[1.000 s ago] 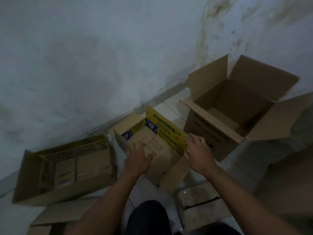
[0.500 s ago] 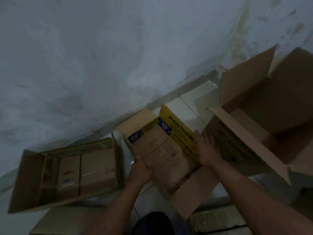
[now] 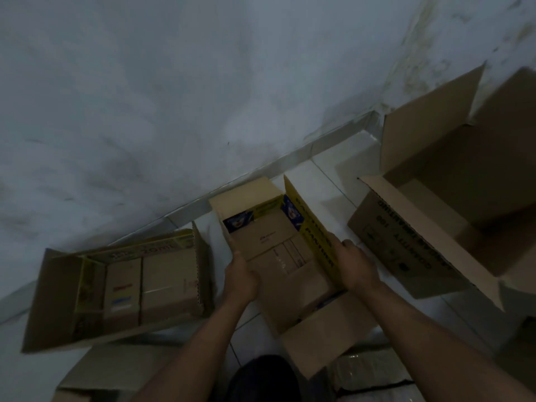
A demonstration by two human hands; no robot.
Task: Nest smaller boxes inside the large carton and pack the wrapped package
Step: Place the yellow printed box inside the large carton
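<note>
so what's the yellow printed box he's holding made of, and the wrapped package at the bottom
Yellow printed box: corrugated cardboard by the look, matte brown with folded flaps and yellow print. Wrapped package: seemingly clear glossy plastic film, given its faint shine and wrinkles; the contents are too dark to tell.

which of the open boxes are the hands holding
The middle box with yellow flaps, gripped by left hand and right hand; the others sit untouched.

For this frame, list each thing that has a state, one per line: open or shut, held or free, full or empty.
Yellow-printed box: open, flaps up, held at both sides.
Left hand: gripping the box's left wall.
Right hand: gripping the yellow right flap.
Large carton: open, free, interior mostly hidden.
Left box: open, smaller boxes inside.
Wrapped package: on floor, unpacked.
</note>
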